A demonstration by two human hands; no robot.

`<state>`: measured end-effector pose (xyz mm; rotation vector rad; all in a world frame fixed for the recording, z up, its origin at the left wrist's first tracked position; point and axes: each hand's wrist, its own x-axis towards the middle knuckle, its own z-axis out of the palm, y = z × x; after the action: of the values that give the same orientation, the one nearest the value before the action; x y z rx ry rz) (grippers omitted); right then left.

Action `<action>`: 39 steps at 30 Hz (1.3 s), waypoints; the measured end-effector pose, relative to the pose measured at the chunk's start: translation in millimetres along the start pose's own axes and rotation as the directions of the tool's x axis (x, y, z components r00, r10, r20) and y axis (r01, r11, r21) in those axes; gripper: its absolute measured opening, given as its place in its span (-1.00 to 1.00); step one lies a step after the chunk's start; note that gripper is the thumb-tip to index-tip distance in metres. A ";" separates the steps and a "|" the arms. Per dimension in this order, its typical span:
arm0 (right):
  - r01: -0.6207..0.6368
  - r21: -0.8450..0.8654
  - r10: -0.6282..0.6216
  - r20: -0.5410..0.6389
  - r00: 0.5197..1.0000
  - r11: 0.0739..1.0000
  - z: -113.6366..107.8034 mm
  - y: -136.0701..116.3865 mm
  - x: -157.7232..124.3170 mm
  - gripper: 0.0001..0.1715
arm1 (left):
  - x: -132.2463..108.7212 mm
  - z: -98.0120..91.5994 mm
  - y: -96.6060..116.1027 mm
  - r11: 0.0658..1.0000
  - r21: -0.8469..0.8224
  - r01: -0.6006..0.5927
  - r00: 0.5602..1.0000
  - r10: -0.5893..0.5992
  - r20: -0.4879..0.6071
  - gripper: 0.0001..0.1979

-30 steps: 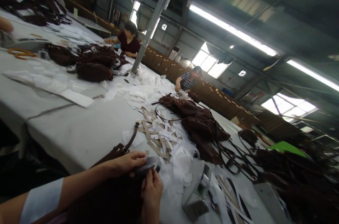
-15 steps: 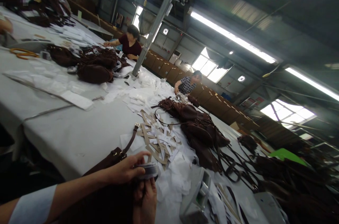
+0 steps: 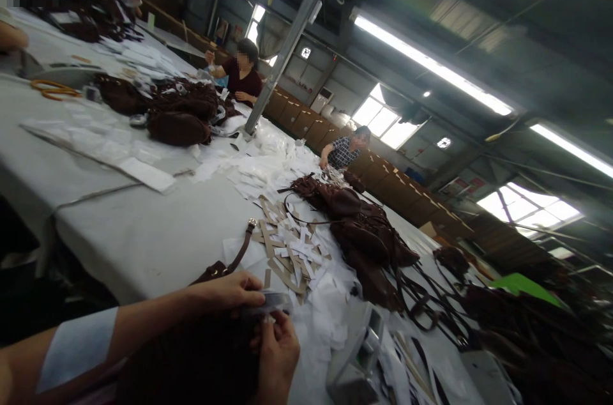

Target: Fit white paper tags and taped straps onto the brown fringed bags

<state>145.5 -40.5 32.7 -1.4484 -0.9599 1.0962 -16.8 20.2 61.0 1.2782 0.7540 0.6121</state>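
Observation:
My left hand [image 3: 228, 293] is closed, pinching a small roll of clear tape [image 3: 269, 303] at the near edge of the grey table [image 3: 143, 232]. My right hand [image 3: 275, 354] comes up from below with its fingers curled against the same roll. Both hands work over a dark brown leather bag [image 3: 196, 354] that lies against me; its strap with a metal buckle [image 3: 242, 245] runs out onto the table. Just beyond lies a heap of tan and white paper strips [image 3: 290, 252].
A grey tape dispenser [image 3: 354, 354] stands to the right of my hands. Piles of brown fringed bags [image 3: 364, 232] and straps [image 3: 431, 303] cover the right; another pile [image 3: 172, 114] lies far left by orange scissors [image 3: 50, 91]. Two people [image 3: 242, 76] [image 3: 347, 146] work across the table by a steel post [image 3: 287, 41].
My right hand has shifted slightly to the right and its fingers have closed up against the tape roll. The view has tipped a little; my left hand keeps its pinch.

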 end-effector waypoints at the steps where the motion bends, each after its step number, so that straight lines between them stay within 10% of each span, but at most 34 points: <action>1: -0.002 0.045 0.002 0.006 1.000 0.999 -2.9 -1.1 -1.4 -0.42 | 0.6 -2.2 -0.3 1.000 -0.004 0.011 1.000 -0.011 0.000 -0.54; 9: -0.124 0.304 0.001 0.377 0.926 0.945 -27.5 -23.9 -11.2 -0.27 | 1.6 -22.5 7.3 0.995 -0.061 0.073 0.993 -0.066 0.101 -0.57; 15: 0.281 -0.304 -0.240 0.165 0.957 0.910 -25.7 -51.1 9.4 -0.69 | 3.7 -25.4 32.3 0.995 0.095 0.020 0.971 -0.042 0.235 -0.64; 20: 0.483 -0.400 -0.381 0.310 0.871 0.779 -20.9 -92.4 32.4 -0.75 | 27.3 -22.4 64.7 0.958 0.267 -0.109 0.955 0.026 0.296 -0.79; 35: 0.215 -0.233 -0.167 0.211 0.963 0.948 -24.4 -122.3 59.3 -0.72 | 43.5 -14.8 96.5 0.820 0.494 -0.289 0.954 0.200 0.225 -0.80; 39: 0.155 -0.141 -0.103 0.319 0.942 0.978 -27.5 -135.5 62.5 -0.31 | 49.3 -22.9 110.8 0.719 0.600 -0.350 0.930 0.189 0.316 -0.84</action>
<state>187.2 31.7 159.5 -1.3432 -1.3775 1.1907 -3.5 93.5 159.4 2.1048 0.5967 0.4235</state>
